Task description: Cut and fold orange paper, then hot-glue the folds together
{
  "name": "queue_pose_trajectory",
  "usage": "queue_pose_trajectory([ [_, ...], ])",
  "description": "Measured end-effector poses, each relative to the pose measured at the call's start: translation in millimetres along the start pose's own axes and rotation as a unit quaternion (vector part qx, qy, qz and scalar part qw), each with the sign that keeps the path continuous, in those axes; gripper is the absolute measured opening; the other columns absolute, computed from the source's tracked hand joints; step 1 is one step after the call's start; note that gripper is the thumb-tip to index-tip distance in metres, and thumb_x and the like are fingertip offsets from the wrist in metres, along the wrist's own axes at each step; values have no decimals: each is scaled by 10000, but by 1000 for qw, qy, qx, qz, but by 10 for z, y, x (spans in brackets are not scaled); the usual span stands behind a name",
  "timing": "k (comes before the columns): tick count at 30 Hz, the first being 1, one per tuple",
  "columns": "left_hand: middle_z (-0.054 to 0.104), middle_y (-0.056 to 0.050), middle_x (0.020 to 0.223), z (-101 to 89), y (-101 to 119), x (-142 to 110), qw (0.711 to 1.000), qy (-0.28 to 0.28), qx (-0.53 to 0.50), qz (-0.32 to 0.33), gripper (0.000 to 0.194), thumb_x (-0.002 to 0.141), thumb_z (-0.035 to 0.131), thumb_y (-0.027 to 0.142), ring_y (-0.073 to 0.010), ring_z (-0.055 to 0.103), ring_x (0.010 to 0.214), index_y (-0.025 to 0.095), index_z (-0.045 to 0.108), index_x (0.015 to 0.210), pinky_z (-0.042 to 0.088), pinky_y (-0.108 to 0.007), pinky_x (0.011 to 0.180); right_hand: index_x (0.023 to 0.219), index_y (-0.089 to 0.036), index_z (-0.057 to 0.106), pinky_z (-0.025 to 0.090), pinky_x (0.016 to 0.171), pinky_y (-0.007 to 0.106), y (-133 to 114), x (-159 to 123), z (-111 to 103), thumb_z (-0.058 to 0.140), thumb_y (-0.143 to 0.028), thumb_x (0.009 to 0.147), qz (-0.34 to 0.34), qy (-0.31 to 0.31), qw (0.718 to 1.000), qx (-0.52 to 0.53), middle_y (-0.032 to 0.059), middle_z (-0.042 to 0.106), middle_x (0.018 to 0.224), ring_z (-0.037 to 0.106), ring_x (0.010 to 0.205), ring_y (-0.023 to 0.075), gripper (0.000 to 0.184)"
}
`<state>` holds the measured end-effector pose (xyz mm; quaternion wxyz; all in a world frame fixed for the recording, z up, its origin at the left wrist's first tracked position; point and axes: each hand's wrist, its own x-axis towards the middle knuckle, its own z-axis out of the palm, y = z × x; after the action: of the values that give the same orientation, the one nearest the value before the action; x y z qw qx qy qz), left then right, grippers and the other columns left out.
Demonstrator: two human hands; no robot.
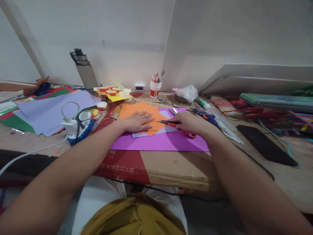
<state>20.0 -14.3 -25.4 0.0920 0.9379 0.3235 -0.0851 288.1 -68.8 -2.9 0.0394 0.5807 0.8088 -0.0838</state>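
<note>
My left hand (137,121) lies flat with its fingers spread on an orange paper sheet (137,109). The orange sheet rests on a lilac sheet and a large purple sheet (161,143). My right hand (189,122) is closed around red-handled scissors (179,128). The scissor blades point left and meet the right edge of the orange paper. All of this lies on a flattened cardboard box (171,164) that covers the table.
To the left lie lavender and coloured sheets (49,109), a white plug with cable (69,125), and tape rolls (102,106). A bottle (85,70) and pencil cup (155,87) stand at the back. On the right are a blue glue gun (206,116) and a black mat (265,145).
</note>
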Motion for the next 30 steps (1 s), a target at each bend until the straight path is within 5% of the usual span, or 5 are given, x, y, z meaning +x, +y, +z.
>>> queue_pose_trajectory([
  [30,102,-41,1661,6,41,-1,1000,3,8,-15,683,980,182,593,-284,30,1532,266,193,1579,77,-524,1203,1366,-261,612,438,851,298,-151,-3,3,560,-168,814,-22,13,1000,-13,107,647,1218,600,1069,268,562],
])
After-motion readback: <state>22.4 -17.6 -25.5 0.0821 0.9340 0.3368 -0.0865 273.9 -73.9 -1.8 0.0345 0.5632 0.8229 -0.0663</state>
